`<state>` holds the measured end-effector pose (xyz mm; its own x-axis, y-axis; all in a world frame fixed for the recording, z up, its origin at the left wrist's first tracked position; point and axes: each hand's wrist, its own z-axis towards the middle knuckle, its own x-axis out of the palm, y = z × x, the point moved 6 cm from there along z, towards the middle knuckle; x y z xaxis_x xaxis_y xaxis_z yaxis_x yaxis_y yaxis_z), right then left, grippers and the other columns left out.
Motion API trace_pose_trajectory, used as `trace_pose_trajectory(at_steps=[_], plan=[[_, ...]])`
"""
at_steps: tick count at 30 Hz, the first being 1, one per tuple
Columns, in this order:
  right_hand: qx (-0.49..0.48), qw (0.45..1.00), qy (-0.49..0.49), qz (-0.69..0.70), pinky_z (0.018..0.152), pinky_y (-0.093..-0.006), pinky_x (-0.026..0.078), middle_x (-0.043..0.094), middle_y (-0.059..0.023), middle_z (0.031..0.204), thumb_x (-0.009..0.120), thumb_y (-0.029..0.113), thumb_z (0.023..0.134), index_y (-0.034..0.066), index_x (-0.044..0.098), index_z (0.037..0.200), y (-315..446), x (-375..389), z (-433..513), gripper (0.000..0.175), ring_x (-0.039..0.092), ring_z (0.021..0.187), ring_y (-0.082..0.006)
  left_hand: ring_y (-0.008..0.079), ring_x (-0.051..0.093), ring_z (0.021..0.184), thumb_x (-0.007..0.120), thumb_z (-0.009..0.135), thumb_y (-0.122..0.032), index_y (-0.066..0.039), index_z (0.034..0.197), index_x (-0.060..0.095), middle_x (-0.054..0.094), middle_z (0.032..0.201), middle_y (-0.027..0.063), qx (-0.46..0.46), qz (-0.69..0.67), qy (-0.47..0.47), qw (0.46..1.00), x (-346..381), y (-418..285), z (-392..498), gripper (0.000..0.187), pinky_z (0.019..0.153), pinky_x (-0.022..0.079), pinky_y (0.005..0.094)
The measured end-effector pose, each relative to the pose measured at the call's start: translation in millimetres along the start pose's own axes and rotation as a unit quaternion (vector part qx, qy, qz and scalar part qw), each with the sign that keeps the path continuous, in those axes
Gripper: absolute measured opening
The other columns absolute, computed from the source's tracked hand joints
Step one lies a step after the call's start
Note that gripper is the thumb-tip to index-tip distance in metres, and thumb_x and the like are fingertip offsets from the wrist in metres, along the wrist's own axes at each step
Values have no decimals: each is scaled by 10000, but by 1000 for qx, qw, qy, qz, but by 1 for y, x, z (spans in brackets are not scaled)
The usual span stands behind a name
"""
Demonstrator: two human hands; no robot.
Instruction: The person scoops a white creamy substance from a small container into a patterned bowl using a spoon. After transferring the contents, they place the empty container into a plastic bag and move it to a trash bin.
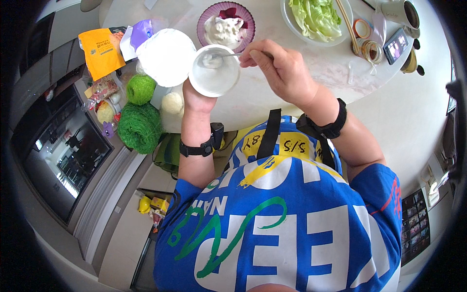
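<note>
My left hand (199,95) holds a white tub (215,82) with its open mouth facing me. Over that mouth, my right hand (279,69) grips a metal spoon (230,54), whose bowl is inside the tub with a white creamy substance. Just beyond the tub stands a pink ribbed glass bowl (201,27) holding a white creamy food (222,32) and dark red pieces (233,14). Beside the tub, to the left, is a round white object (166,57), too bright to tell in detail.
A glass bowl of lettuce (315,18) stands at the back right, near chopsticks (346,22), a glass jar (371,51), a tape roll (362,28), a phone (396,46) and a cup (399,14). Green yarn balls (139,127) and an orange packet (102,51) are at left.
</note>
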<state>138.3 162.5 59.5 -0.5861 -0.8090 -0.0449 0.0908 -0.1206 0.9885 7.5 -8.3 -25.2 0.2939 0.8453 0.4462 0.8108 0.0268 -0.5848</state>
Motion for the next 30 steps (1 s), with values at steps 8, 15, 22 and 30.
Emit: trace_pose_trajectory(at_steps=[8,15,22,30], plan=[[-21,994,93,-53,746,-296,542,649,-133,850,440,-8,929,-31,531,977,12,18,-11,105,668,809,-236,255,543,1105,389,936,-347,-22,1246,469,547,1210,122,-37,-55,50,997,0,1,-6,456,943,446,406],[118,980,71,146,764,-311,543,646,-128,887,418,79,969,-37,520,982,-3,17,-12,155,669,838,-226,295,524,1121,349,922,-423,-66,1256,477,544,1216,127,-24,-7,35,999,-8,2,0,505,924,447,456],[225,916,-41,330,732,-296,554,639,-140,830,402,137,987,-79,519,968,-18,1,-10,247,670,800,-201,279,542,1111,367,937,-359,-22,1248,474,557,1207,138,-60,-92,100,989,-7,1,2,471,948,445,432],[-24,997,72,-29,602,-387,504,638,-144,781,539,69,878,37,562,979,2,0,-6,108,624,690,-335,259,555,1091,386,945,-341,-11,1246,469,555,1207,125,-30,-62,133,989,5,-2,-1,454,933,460,398]])
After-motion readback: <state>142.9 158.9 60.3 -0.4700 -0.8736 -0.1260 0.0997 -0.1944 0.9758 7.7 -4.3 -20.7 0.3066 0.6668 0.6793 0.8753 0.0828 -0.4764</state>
